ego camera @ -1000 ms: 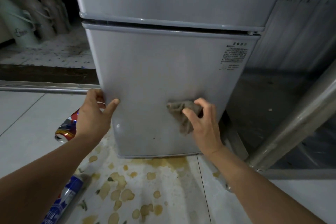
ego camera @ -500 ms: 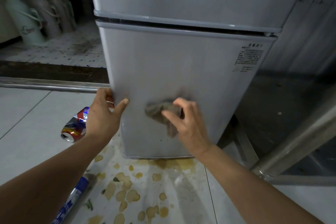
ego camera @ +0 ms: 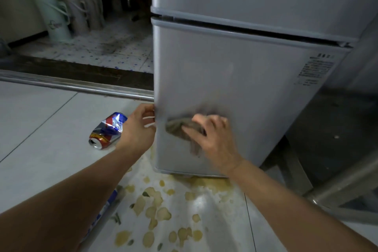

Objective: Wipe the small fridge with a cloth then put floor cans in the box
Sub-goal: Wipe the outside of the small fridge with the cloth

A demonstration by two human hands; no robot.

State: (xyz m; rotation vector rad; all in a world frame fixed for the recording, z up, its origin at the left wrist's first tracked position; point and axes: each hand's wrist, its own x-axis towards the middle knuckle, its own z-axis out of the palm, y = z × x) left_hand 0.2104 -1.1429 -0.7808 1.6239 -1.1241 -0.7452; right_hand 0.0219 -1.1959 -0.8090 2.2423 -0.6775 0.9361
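Note:
The small grey fridge [ego camera: 241,80] stands on the tiled floor, its two doors closed. My right hand [ego camera: 212,139] presses a crumpled grey-brown cloth [ego camera: 180,129] against the lower door, near its left edge. My left hand [ego camera: 139,129] grips that left edge of the lower door, fingers curled around the side. A crushed red, blue and silver can [ego camera: 107,131] lies on its side on the floor just left of my left hand. A second blue can [ego camera: 106,208] lies lower down, mostly hidden under my left forearm.
Yellowish spill patches [ego camera: 159,210] cover the floor in front of the fridge. A metal door rail [ego camera: 77,86] runs across the floor at left, with pale jugs [ego camera: 55,14] on a speckled floor behind it. A metal frame leg [ego camera: 343,188] slants at right.
My right hand has slid the cloth leftward across the lower door, close to my left hand. The view has shifted so the fridge sits further right.

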